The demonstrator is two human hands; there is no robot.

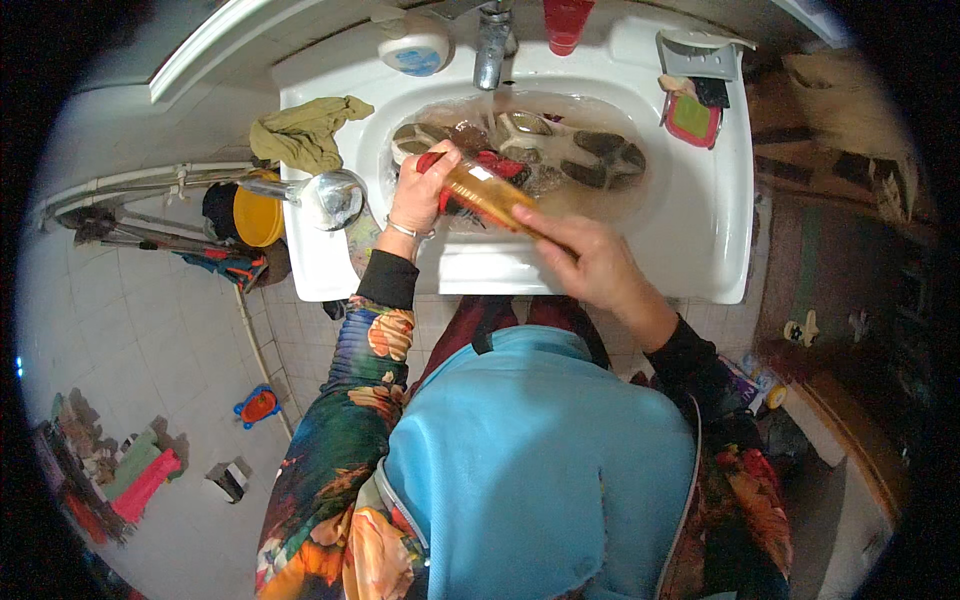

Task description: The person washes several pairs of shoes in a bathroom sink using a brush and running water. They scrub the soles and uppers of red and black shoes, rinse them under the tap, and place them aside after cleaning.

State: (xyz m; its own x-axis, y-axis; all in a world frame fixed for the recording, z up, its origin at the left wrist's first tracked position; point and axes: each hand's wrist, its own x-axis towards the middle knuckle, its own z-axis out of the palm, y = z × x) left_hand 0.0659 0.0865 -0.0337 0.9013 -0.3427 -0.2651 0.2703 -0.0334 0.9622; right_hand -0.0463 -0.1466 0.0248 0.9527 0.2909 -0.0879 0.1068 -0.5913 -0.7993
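Observation:
My right hand (592,259) grips the handle of an amber plastic brush (487,191), which slants over the front of a white washbasin (690,247). My left hand (424,184) is closed on a dark and red item, probably a shoe (459,206), partly hidden under the brush. Behind the brush, a shoe with a pale and dark sole (600,154) lies sole up in murky water. Another patterned sole (416,139) shows at the left of the bowl. Water runs from the chrome faucet (489,64). The brush's bristles are hard to make out.
An olive cloth (304,135) and a chrome shower head (334,199) lie on the basin's left rim. At the back stand a white bottle (415,49) and a red tube (566,26). Sponges (691,120) sit at the right rim. A yellow bucket (259,210) is left of the basin.

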